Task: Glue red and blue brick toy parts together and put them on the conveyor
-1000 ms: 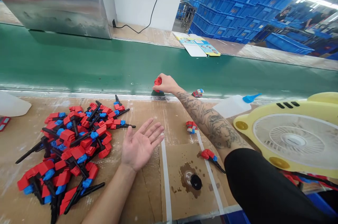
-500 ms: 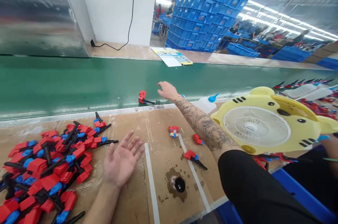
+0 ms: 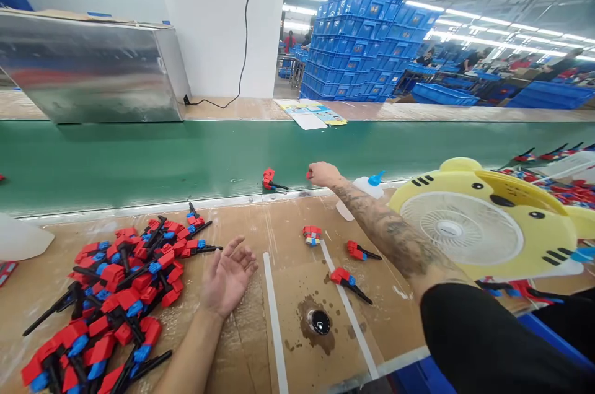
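Observation:
My right hand reaches out over the green belt, its fingers pinched around a small red piece that is mostly covered. Palm up above the cardboard-topped table, my left hand is open with loosely curled fingers and nothing in it. Left of it lies a big pile of red, blue and black toy arm parts. One red and black part rests on the belt's near edge. Between my arms are a red and white block and two red parts with black rods.
A small dark-topped pot stands in a wet stain. Right of my right arm is a yellow fan; behind that forearm stands a white bottle with a blue tip. Stacked blue crates and a metallic box are beyond the belt.
My right hand has closed from spread fingers and now has a red piece at its fingertips. My left hand remains palm up. The camera view has tilted up and shifted left.

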Demonstrator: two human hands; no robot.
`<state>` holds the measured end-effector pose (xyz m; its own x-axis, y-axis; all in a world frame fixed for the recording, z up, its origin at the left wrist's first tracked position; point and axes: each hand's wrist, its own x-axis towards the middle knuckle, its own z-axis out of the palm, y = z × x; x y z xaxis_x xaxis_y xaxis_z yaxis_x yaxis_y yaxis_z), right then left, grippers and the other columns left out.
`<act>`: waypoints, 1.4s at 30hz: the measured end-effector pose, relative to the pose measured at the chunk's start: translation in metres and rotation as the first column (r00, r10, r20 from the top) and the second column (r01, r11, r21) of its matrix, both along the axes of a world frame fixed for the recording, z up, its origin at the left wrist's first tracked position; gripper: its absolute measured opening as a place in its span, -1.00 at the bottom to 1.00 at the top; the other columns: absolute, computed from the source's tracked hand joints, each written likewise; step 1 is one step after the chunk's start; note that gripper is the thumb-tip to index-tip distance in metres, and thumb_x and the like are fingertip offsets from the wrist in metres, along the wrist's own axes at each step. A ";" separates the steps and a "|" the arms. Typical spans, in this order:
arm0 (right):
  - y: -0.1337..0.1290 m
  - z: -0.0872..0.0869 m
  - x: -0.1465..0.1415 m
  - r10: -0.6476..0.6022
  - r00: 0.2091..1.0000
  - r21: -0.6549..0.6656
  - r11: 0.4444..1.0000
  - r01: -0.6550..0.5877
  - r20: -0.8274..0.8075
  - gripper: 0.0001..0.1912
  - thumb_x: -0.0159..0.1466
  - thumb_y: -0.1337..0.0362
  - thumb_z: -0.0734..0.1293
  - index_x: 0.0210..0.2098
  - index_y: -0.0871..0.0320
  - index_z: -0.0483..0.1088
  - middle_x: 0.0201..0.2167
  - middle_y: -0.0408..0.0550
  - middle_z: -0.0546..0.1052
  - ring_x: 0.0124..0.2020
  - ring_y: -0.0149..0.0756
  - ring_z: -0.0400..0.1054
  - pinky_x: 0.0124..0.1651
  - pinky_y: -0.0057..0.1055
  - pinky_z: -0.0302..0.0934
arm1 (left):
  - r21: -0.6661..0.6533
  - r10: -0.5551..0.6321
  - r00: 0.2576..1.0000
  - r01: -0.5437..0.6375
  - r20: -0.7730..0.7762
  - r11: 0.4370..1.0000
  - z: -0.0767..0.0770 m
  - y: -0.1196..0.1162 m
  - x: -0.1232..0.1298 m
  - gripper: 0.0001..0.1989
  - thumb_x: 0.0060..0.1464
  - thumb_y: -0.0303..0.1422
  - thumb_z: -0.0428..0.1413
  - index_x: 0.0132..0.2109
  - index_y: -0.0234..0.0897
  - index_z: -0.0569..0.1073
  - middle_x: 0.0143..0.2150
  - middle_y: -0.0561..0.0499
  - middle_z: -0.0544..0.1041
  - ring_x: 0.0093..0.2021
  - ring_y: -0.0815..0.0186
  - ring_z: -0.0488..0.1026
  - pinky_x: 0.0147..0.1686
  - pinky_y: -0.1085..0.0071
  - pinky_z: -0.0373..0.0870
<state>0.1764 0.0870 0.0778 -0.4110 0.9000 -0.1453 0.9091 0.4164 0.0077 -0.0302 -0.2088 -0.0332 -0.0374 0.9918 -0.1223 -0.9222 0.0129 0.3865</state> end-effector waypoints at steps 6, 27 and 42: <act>-0.124 -0.005 -0.028 0.551 0.698 0.126 0.817 -0.562 -0.457 -0.71 0.15 0.35 0.35 -0.11 0.15 0.44 -0.21 -0.06 0.51 -0.21 -0.27 0.39 -0.15 -0.41 0.23 | 0.059 0.027 0.981 -0.016 -0.190 0.998 -0.003 0.000 0.010 -0.57 -0.04 -0.33 0.34 0.01 -0.28 0.51 -0.17 -0.08 0.56 -0.16 0.24 0.52 -0.12 0.33 0.46; -0.196 -0.013 -0.066 0.755 0.463 0.103 0.565 -0.819 -0.464 -0.63 0.16 0.38 0.37 -0.02 0.10 0.44 -0.18 0.02 0.43 -0.12 -0.12 0.23 0.01 -0.11 0.22 | 0.118 0.011 0.973 0.016 -0.231 0.993 -0.009 0.000 0.015 -0.61 -0.08 -0.24 0.37 -0.09 -0.31 0.58 -0.20 -0.08 0.55 -0.19 0.29 0.46 -0.19 0.43 0.40; -0.173 0.000 -0.073 0.545 0.407 -0.177 0.425 -0.888 -0.733 -0.35 0.19 0.15 0.46 0.23 0.08 0.27 0.26 0.12 0.28 0.28 -0.06 0.16 0.30 -0.08 0.07 | 0.071 -0.050 0.995 0.056 -0.081 0.996 0.000 -0.004 0.011 -0.68 0.00 -0.17 0.31 -0.18 -0.29 0.51 -0.41 0.04 0.44 -0.44 0.39 0.38 -0.39 0.46 0.33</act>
<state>0.1030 -0.0856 0.0780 -0.9975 0.0538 0.0469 0.0020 0.6780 -0.7351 -0.0193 -0.2131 -0.0330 0.0087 0.9988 -0.0482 -0.8874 0.0299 0.4601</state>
